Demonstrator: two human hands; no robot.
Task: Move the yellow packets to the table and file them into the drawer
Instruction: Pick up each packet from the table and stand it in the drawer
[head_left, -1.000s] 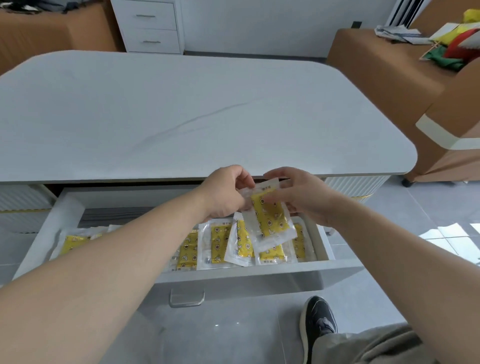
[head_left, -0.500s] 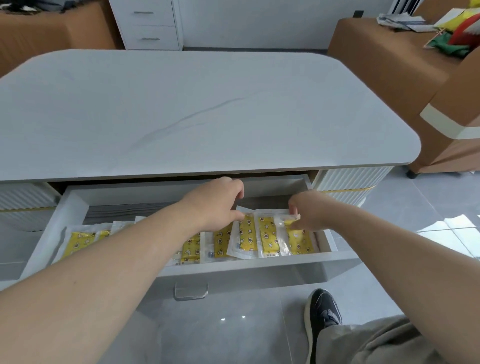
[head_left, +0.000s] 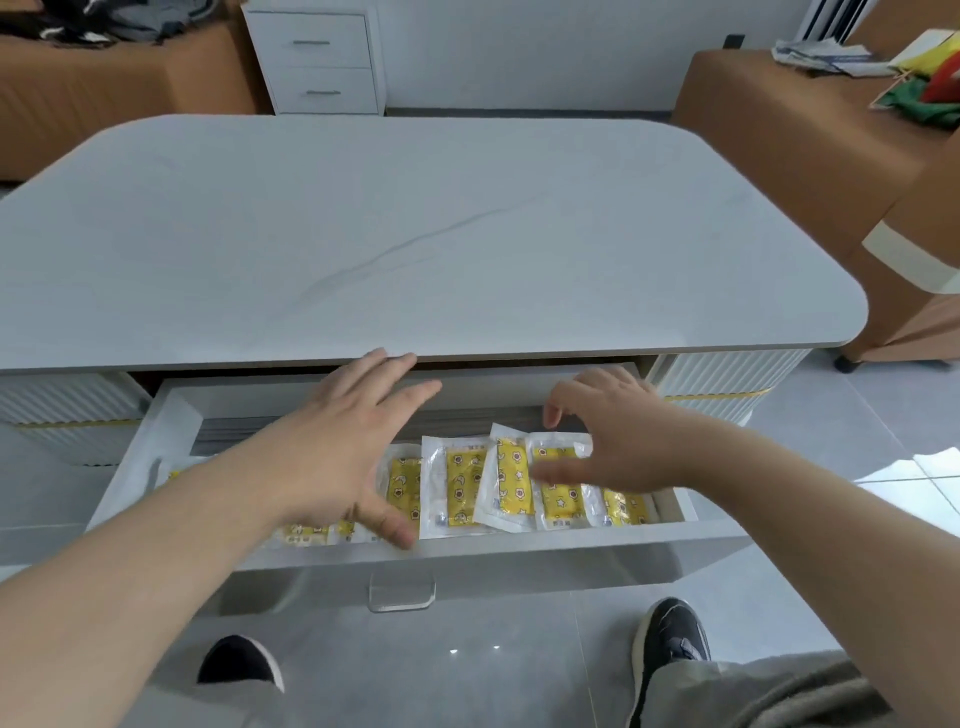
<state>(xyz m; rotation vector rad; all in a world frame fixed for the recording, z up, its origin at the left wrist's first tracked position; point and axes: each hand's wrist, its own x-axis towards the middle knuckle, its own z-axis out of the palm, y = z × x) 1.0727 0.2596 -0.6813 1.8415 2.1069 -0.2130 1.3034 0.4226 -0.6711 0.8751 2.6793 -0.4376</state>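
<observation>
Several yellow packets (head_left: 511, 480) in clear wrappers lie in a row inside the open white drawer (head_left: 545, 548) under the grey table (head_left: 415, 234). My left hand (head_left: 358, 447) hovers over the middle of the drawer with fingers spread and holds nothing; it hides some packets. My right hand (head_left: 608, 436) hangs over the right end of the row, fingers loosely spread, empty. One packet (head_left: 509, 483) leans tilted on its neighbours.
A clear handle (head_left: 401, 592) hangs from the drawer front. My two dark shoes (head_left: 670, 634) stand on the tiled floor below. Brown upholstered furniture (head_left: 810, 135) with coloured items sits at the right, a white cabinet (head_left: 317, 57) behind the table.
Both hands let go of the packet they set into the drawer's right end and lifted off with fingers spread. The packet now lies in the row.
</observation>
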